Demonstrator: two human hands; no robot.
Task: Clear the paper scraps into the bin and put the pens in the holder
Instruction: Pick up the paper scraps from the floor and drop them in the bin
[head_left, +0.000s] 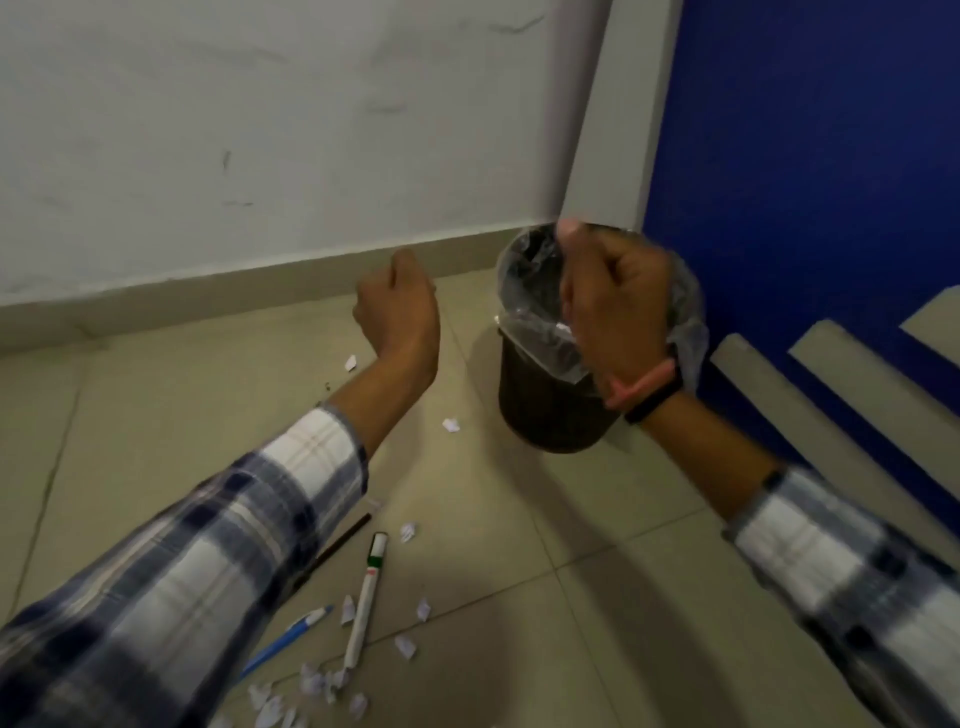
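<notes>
My right hand (615, 306) hovers over the mouth of the dark bin (540, 410), which has a clear plastic liner. Its fingers are curled in a fist with the thumb up, and I see nothing in it. My left hand (397, 312) is raised left of the bin, also curled shut with nothing visible inside. On the floor below lie a white marker (366, 597) with a green band, a blue pen (291, 639) and a thin black pen (337, 545). Paper scraps (311, 686) cluster near the bottom edge, with single scraps (451, 425) scattered toward the bin. No pen holder is in view.
The bin stands on a beige tiled floor (571, 597) in a corner, between a white wall (260, 130) with a skirting board and a blue panel (805, 156) on the right. Both plaid sleeves reach in from the bottom corners.
</notes>
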